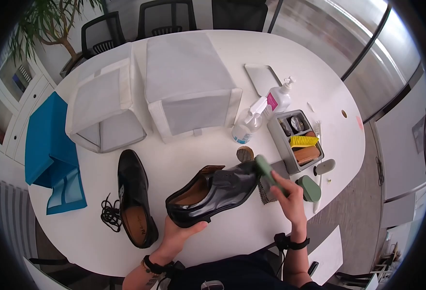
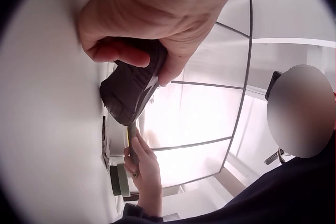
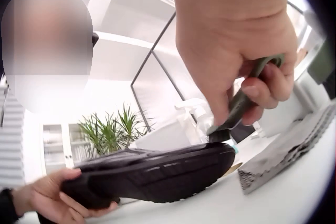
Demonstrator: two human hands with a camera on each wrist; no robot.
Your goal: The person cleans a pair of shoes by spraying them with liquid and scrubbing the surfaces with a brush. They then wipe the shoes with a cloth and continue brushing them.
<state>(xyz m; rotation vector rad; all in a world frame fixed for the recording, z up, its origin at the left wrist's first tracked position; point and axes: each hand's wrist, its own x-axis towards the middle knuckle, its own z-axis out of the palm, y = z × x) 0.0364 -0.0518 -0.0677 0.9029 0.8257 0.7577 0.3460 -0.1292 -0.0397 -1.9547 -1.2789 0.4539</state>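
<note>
My left hand (image 1: 180,236) grips the heel end of a black leather dress shoe (image 1: 232,186), held tilted above the table with its toe to the right. In the right wrist view the ridged sole (image 3: 157,182) faces the camera. The right hand (image 1: 290,198) holds a green-handled brush (image 1: 265,169), its dark bristles (image 3: 219,135) right at the shoe's toe. Fingers wrap the handle (image 3: 247,100) in that view. A second black shoe (image 1: 134,181) stands on the table to the left, beside a coil of black laces (image 1: 110,212).
Under the brush lies a grey cloth (image 1: 267,195), with a green oval case (image 1: 309,189) to its right. A grey caddy (image 1: 284,145) holds brushes, including a yellow one. Spray bottle (image 1: 244,128), pump bottle (image 1: 279,99), grey fabric boxes (image 1: 189,72) and blue box (image 1: 49,140) stand farther back.
</note>
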